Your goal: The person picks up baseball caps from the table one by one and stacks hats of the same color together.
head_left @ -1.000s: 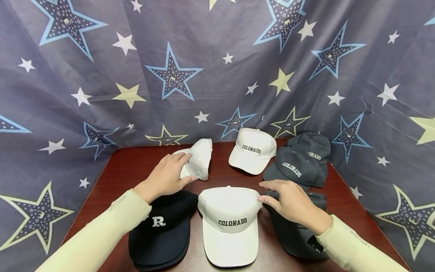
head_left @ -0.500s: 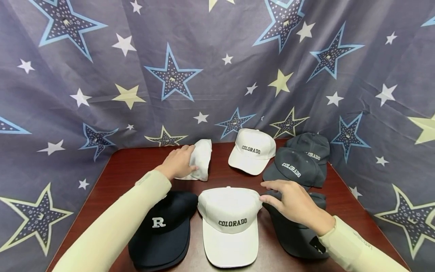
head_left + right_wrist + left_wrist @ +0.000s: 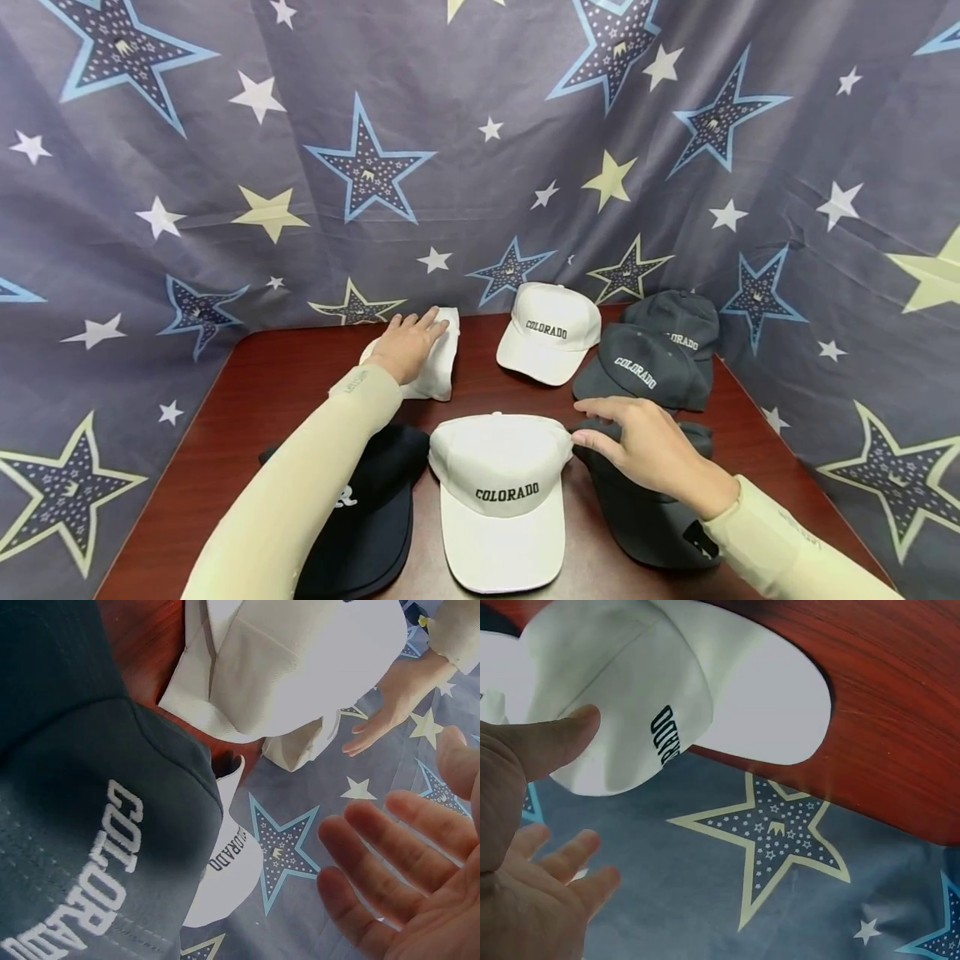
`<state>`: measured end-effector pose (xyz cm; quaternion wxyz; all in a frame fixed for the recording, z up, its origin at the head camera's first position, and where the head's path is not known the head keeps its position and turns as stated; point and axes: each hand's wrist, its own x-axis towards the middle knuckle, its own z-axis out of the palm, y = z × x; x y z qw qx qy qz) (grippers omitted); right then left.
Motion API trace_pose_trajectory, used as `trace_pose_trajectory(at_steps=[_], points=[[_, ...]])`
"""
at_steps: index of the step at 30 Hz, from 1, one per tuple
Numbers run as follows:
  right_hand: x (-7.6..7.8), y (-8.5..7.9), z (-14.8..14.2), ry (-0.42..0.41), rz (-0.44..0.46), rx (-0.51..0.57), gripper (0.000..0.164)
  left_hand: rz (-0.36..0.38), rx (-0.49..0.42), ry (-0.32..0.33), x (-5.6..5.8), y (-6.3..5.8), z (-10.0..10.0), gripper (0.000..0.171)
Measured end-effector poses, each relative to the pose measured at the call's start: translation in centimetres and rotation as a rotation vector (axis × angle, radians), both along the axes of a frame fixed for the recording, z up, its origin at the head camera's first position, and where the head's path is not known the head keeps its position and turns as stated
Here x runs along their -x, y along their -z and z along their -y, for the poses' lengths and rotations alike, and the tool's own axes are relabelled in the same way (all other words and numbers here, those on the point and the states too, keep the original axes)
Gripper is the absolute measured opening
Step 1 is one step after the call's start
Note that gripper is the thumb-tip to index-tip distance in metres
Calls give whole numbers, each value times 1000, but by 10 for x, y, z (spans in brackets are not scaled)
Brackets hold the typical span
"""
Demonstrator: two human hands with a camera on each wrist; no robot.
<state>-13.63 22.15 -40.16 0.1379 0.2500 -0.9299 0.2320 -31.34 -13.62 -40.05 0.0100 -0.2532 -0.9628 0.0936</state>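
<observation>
My left hand reaches over a white cap at the back left of the table. In the left wrist view, its thumb overlaps the cap's crown, while the other fingers are spread beyond the crown's edge. Part of the dark lettering shows on that crown, whose brim points right there. My right hand is over a dark cap at the front right, partly hiding it. Its fingers are relaxed and hold nothing in the right wrist view. Between the arms sits a white COLORADO cap.
A navy cap with a white letter lies front left, partly behind the left sleeve. Another white COLORADO cap stands at the back middle. Two dark grey caps overlap at the back right. A star-patterned cloth hangs behind the reddish-brown table.
My left hand has moved forward and right, from the near side of the back-left white cap to over its crown. The right hand has stayed almost still.
</observation>
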Motion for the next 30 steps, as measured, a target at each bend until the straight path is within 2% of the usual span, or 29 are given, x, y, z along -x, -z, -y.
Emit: trace_pose_trajectory(at_steps=[5, 10, 13, 18, 22, 26, 30], points=[[0, 2, -2, 5, 2, 4, 42, -22, 10, 6, 4, 8, 1, 68], [0, 3, -4, 12, 14, -4, 43, -49, 41, 38, 9, 20, 5, 60], [0, 3, -5, 16, 8, -4, 43, -82, 56, 84, 11, 26, 5, 55], [0, 4, -6, 8, -5, 2, 42, -169, 74, 188, 11, 30, 1, 32], [0, 4, -6, 1, -10, 2, 41, -230, 85, 223, 10, 30, 0, 22], [0, 4, -7, 8, -9, -1, 41, -258, 84, 219, 10, 30, 0, 26], [0, 5, -8, 14, -3, -2, 41, -207, 41, 169, 11, 32, -1, 44]])
